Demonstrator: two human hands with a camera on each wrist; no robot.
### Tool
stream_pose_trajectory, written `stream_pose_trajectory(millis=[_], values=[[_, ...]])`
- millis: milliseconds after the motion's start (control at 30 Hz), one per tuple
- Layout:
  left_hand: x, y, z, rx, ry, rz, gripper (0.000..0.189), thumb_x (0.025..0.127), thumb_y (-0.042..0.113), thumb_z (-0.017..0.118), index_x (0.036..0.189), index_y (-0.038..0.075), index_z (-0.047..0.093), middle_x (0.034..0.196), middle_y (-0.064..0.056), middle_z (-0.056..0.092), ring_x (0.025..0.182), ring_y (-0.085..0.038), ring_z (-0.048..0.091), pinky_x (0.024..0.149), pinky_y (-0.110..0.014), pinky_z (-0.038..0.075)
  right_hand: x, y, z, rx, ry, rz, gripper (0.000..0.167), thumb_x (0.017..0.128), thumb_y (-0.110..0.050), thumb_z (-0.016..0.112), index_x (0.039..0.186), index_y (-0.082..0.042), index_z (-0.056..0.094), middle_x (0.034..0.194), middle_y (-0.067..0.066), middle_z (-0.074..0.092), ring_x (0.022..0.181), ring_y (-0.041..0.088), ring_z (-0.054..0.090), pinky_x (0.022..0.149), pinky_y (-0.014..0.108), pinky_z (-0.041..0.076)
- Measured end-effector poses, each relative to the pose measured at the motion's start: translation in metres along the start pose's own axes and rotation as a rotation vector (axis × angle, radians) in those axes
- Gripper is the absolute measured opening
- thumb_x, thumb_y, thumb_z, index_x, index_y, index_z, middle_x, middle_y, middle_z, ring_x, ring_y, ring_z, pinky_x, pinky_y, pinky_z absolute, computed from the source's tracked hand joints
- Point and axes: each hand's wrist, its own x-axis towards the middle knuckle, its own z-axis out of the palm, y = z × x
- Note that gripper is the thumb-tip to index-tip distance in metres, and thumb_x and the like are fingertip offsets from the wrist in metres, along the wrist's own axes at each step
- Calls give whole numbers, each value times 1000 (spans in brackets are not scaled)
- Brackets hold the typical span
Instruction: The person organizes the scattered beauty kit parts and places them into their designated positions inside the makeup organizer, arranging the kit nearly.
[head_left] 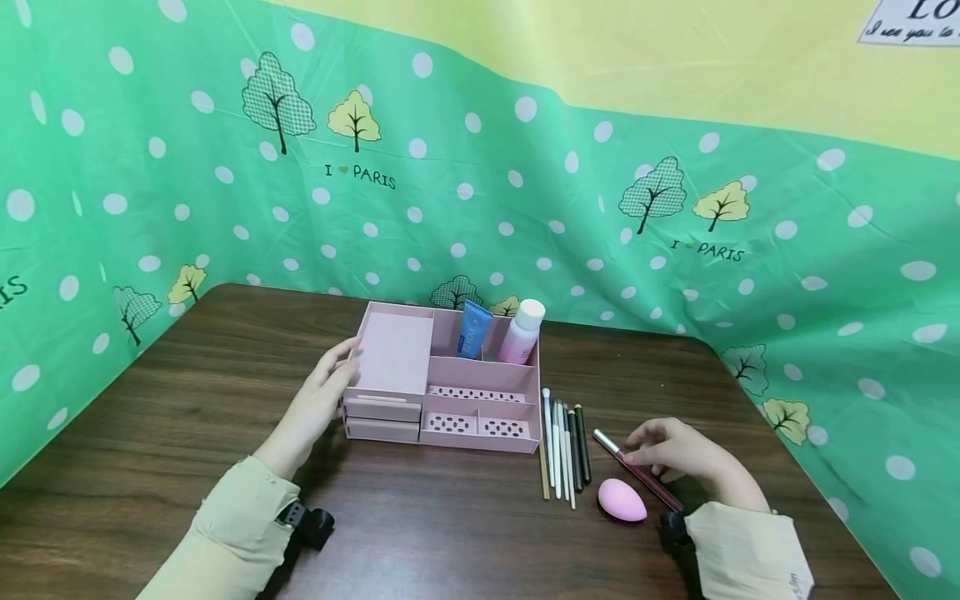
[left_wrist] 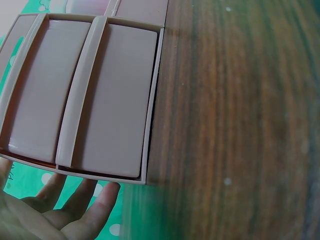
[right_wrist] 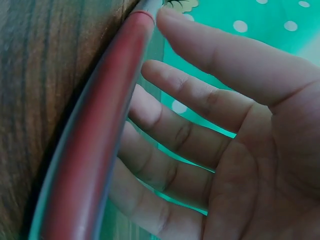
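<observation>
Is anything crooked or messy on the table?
Mostly tidy. Only the red pen under the right hand lies slanted, apart from the straight row of pens beside the organizer. Nothing spilled or broken.

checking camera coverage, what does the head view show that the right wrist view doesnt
Only the head view shows the pink organizer, the left hand resting on its side, the row of pencils and the pink sponge. Only the right wrist view shows the fingers close up, straight beside the pen. Both show the right hand, the red pen and the wooden table.
</observation>
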Motion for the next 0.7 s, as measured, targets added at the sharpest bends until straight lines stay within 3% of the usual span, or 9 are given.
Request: stream_pose_trajectory(millis=[333, 700], values=[[1, 0, 0, -6, 12, 5, 54, 105, 42, 39, 156, 29, 27, 146, -14, 38, 119, -25, 42, 82, -32, 43, -1, -1, 2, 16, -100, -66, 31, 77, -3, 77, 101, 8, 61, 72, 1, 53, 65, 13, 52, 56, 34, 50], [0, 0, 0, 1, 10, 5, 54, 105, 42, 39, 157, 29, 26, 145, -14, 38, 118, -25, 43, 81, -32, 43, -1, -1, 4, -22, -118, -56, 26, 76, -2, 73, 98, 4, 61, 73, 2, 52, 65, 15, 50, 55, 33, 49]])
